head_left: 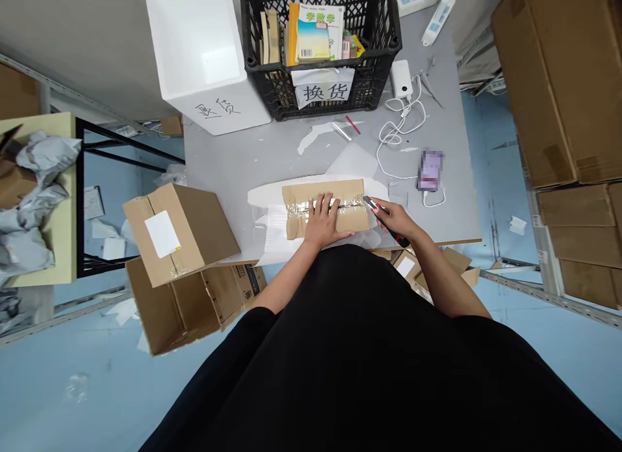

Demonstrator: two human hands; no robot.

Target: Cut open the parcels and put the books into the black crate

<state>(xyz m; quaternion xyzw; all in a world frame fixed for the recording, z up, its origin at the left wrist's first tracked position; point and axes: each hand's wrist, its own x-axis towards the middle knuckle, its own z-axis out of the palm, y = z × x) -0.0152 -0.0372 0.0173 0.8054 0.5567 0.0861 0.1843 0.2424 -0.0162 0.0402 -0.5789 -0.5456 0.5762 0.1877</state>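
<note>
A flat brown cardboard parcel (pixel 352 220) with clear tape along its middle seam lies on white wrapping sheets (pixel 272 228) near the table's front edge. My left hand (pixel 323 224) rests flat on the parcel's left half, fingers spread over the tape. In my right hand (pixel 392 217) is a black and red utility knife (pixel 399 238). Its blade tip is at the right end of the taped seam; whether it touches the tape is hard to tell.
A black crate (pixel 321 70) of books and a white bin (pixel 204 50) stand at the back. A taped carton (pixel 194 225) sits left. On the right lie a phone (pixel 430 170), a white cable (pixel 396 131) and scissors (pixel 430 86). Open boxes (pixel 170 309) are below the table edge.
</note>
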